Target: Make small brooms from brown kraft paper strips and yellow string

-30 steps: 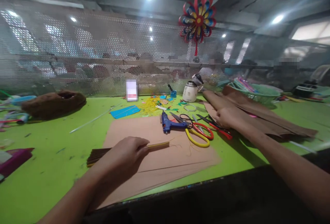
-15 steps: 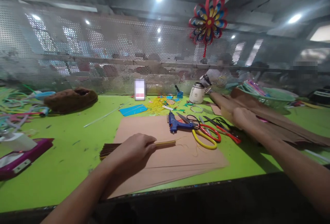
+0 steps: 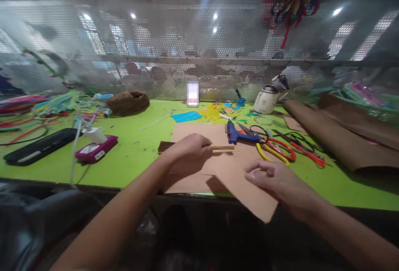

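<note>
My left hand (image 3: 193,148) is closed round a bundle of thin dark-brown strips; its fanned end (image 3: 165,146) shows left of the fist and a narrow yellowish end (image 3: 223,148) sticks out to the right. My right hand (image 3: 264,175) is closed, fingers curled, at the right side of a tan paper sheet (image 3: 238,183). That sheet slants up off similar flat sheets (image 3: 190,181), casting a shadow, with one corner beyond the table's front edge. Just behind my right hand lie a blue glue gun (image 3: 240,135) and yellow-handled scissors (image 3: 272,153).
Red-handled tools (image 3: 307,152) and a brown roll of material (image 3: 339,136) lie right on the green table (image 3: 137,146). A white pot (image 3: 265,98), yellow scraps (image 3: 215,113) and a blue sheet (image 3: 186,117) stand or lie behind. Left are a purple power strip (image 3: 96,148) and a brown furry object (image 3: 127,102).
My right hand has left the brown roll and come to the tan sheet, which is now raised and angled forward. The left hand still holds the bundle. The view has shifted left and down.
</note>
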`<move>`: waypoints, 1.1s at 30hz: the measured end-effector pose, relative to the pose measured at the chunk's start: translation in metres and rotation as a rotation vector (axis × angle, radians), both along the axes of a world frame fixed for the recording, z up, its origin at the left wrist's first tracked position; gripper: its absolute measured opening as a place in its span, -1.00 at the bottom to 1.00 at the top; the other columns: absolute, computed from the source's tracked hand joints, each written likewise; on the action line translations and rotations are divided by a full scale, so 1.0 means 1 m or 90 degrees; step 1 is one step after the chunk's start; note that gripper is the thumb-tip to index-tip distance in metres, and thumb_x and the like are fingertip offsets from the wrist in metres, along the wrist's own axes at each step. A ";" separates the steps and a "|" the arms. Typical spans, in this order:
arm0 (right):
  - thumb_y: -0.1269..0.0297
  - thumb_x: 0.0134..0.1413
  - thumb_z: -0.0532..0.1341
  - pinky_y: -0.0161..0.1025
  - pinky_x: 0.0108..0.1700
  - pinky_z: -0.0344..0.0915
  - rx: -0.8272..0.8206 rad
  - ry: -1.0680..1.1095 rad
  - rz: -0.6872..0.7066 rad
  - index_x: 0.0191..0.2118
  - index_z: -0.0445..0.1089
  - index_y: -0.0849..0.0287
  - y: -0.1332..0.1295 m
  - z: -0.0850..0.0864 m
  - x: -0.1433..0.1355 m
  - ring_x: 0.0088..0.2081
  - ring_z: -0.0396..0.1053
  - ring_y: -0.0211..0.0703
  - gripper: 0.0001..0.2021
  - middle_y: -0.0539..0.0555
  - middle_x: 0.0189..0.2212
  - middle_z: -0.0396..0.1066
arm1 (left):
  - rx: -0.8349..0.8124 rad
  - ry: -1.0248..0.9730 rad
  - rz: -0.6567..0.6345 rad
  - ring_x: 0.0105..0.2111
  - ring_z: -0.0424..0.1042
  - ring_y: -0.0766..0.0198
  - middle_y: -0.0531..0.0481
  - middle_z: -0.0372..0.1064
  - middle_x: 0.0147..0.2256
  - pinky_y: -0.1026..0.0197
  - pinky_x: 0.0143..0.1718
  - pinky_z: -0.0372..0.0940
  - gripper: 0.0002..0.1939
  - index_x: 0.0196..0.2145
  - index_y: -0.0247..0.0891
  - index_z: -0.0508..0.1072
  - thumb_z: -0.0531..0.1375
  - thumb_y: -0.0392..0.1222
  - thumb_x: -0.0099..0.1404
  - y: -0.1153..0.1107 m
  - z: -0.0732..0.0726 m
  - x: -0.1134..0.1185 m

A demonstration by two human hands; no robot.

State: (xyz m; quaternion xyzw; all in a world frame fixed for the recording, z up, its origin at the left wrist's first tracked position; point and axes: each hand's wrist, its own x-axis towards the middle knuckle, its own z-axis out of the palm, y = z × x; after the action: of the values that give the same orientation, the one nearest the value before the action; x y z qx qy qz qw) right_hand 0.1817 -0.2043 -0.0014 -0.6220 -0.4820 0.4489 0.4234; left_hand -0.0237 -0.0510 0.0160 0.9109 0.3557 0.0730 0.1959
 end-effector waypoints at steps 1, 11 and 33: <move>0.14 -0.18 0.31 -0.40 -0.59 0.02 -0.025 0.022 0.017 -0.38 0.39 0.19 0.006 -0.004 -0.008 -0.61 0.16 -0.33 -0.75 -0.09 -0.64 0.25 | 0.019 0.013 -0.016 -0.55 0.16 0.33 -0.01 0.33 -0.55 0.25 -0.50 -0.01 -0.70 -0.44 -0.28 0.46 0.01 -0.08 0.24 0.004 0.002 0.002; 0.33 -0.18 0.18 -0.37 -0.65 0.01 0.047 -0.051 -0.094 -0.45 0.32 0.18 0.065 -0.019 -0.032 -0.69 0.12 -0.30 -0.92 -0.13 -0.75 0.18 | 0.103 0.004 -0.041 -0.51 0.22 0.32 -0.06 0.42 -0.45 0.26 -0.46 0.01 -0.69 -0.27 -0.26 0.50 0.00 -0.09 0.29 0.004 0.014 0.015; 0.52 0.15 0.09 -0.14 -0.21 0.23 0.432 -0.762 0.378 -0.36 0.38 0.22 0.013 -0.007 -0.015 -0.26 0.25 -0.06 -0.84 0.15 -0.38 0.39 | 0.242 0.056 -0.014 -0.35 0.28 0.21 -0.11 0.23 -0.37 0.21 -0.37 0.14 -0.64 -0.35 -0.28 0.46 -0.06 -0.09 0.37 -0.041 -0.025 0.007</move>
State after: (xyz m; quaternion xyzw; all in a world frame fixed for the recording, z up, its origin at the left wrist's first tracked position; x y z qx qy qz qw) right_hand 0.1665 -0.1916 -0.0088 -0.4391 -0.8896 -0.0441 0.1181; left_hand -0.0166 -0.0924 -0.0090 0.9377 0.3338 0.0966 0.0055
